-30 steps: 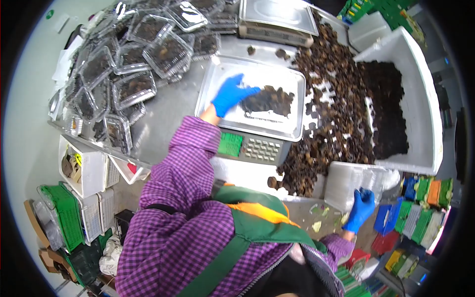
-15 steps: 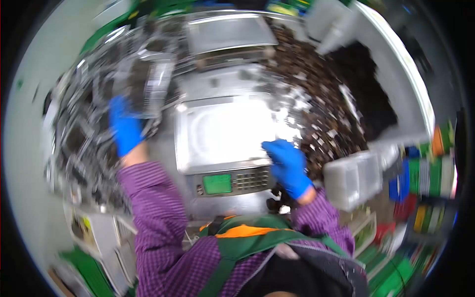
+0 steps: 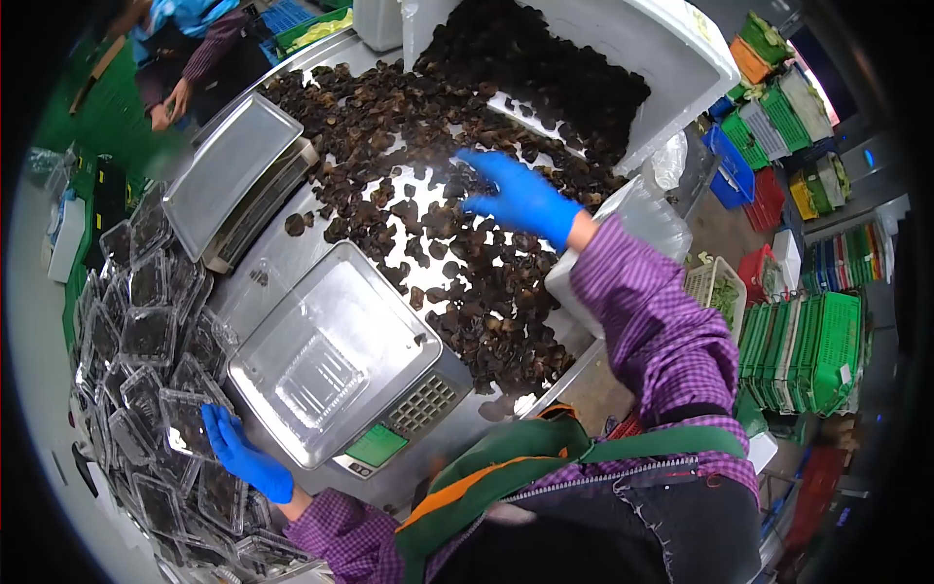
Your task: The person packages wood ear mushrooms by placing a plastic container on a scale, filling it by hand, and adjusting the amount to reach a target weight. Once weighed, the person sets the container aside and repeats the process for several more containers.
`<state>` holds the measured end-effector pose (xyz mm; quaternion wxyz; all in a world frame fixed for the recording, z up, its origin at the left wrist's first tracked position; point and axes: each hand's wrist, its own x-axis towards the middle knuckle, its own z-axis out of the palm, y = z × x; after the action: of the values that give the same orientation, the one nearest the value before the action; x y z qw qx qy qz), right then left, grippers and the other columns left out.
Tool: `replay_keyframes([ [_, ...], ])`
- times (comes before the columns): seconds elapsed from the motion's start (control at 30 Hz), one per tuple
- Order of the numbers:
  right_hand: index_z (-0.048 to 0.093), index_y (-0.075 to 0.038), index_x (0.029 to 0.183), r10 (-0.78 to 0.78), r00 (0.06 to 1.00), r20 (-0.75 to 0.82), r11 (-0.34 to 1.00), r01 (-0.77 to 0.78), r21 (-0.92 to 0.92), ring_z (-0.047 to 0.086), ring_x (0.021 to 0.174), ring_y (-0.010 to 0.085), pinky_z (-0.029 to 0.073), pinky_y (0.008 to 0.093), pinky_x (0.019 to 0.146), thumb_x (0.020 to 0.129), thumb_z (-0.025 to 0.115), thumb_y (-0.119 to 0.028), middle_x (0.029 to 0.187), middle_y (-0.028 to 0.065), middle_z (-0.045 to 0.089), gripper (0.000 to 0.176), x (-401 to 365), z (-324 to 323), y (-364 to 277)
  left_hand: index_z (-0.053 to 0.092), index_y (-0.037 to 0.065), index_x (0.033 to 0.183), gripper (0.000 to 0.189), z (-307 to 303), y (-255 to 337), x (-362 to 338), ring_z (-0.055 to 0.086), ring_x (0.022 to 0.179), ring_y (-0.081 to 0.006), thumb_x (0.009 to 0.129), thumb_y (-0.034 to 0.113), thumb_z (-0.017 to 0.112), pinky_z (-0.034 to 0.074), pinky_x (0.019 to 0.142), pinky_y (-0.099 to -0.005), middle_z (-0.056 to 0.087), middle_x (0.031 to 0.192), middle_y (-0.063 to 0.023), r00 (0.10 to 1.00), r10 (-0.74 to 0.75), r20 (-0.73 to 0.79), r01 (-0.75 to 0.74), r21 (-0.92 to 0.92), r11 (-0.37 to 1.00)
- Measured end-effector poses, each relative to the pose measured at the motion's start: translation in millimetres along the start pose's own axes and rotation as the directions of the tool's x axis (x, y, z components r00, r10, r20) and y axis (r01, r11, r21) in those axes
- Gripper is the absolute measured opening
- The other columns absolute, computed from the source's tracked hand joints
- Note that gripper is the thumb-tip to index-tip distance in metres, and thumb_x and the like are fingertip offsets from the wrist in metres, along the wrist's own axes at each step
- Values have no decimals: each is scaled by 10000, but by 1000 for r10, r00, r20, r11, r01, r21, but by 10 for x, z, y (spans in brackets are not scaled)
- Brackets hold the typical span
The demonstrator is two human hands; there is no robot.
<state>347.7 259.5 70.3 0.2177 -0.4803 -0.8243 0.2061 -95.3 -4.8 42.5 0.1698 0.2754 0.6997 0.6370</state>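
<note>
My left hand (image 3: 245, 456), in a blue glove, grips the right edge of a clear plastic container (image 3: 185, 420) beside the container pile; its thumb is hard to see. Another clear plastic tray (image 3: 326, 375) lies on the metal pan of the nearer weighing scale (image 3: 399, 336), whose green display is lit. Also gloved in blue, my right hand (image 3: 525, 200) hovers over dark brown, curled pieces like wood ear mushrooms (image 3: 486, 336). Its fingers are spread, and nothing shows in them.
Many clear containers (image 3: 146, 331) are heaped at the left. A second scale (image 3: 233, 175) stands beyond the first. A white foam box (image 3: 671, 73) lies tipped at the back, spilling mushrooms. White plastic tubs (image 3: 632, 238) stand at right. Another person's hands (image 3: 173, 105) show at upper left.
My view has turned, so the scale appears tilted. My right hand has gone from the scale's edge out over the mushrooms. A tray now shows clearly on the pan.
</note>
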Motion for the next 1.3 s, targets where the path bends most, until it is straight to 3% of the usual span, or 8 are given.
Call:
replay_keyframes([
  [0.2,590,-8,1204,614,778,136,766,-545,-341,630,1009,374,510,372,883,694,758,-512,1154,229,622,737,-136,-470,1986,472,24,1354,385,290,107,-142,467,1238,-201,986,130,435,331,1058,-358,489,1375,-79,996,-43,82,42,12,999],
  [0.3,703,-74,1053,717,272,642,379,-925,-32,648,895,213,534,428,824,774,742,-444,994,64,701,466,-136,-226,1814,478,27,1351,392,512,179,-224,472,1236,-208,978,145,451,328,1067,-368,494,1372,-78,992,-102,78,97,67,993],
  [0.47,632,-5,1132,479,560,676,618,-762,193,662,711,184,563,310,593,847,677,-389,929,114,691,480,584,3,1702,498,23,1333,380,617,222,-303,469,1238,-204,974,139,460,330,1069,-359,504,1361,-83,992,-128,23,123,138,983],
  [0.6,527,10,1282,287,948,-136,951,-266,157,643,986,318,514,411,838,742,734,-445,1193,243,602,736,1482,-45,2701,504,-6,1317,359,527,216,-398,490,1205,-186,975,93,457,358,1056,-321,513,1344,-98,991,-88,-99,98,93,991],
  [0.63,492,1,1319,502,864,-35,822,-464,330,586,1100,370,465,428,936,719,750,-474,1243,268,558,807,1670,-370,2334,505,-18,1311,357,449,176,-434,501,1187,-185,971,84,466,375,1043,-321,521,1332,-106,988,-88,-124,107,159,981],
  [0.73,257,-129,1477,294,888,-355,842,-416,-343,378,1284,469,367,507,1036,600,760,-639,1449,295,305,1132,2312,-555,3025,532,-40,1272,332,503,258,-586,546,1115,-175,954,46,498,430,987,-306,564,1266,-116,958,-125,-258,194,262,946],
  [0.97,189,-144,1493,520,850,-89,757,-506,-413,223,1354,505,174,570,1117,580,742,-690,1488,298,214,1199,3057,-359,3543,597,-46,1167,268,986,828,-770,566,1033,-208,940,78,524,433,950,-314,624,1144,-131,926,-139,-350,298,457,838],
  [1.3,518,18,1281,264,911,317,935,-162,-315,563,1122,374,461,391,973,572,794,-326,1269,244,539,835,2193,-7,2726,571,-26,1221,303,691,-19,-651,556,1090,-162,924,19,528,425,963,-283,594,1213,-98,989,-47,-140,85,281,956],
])
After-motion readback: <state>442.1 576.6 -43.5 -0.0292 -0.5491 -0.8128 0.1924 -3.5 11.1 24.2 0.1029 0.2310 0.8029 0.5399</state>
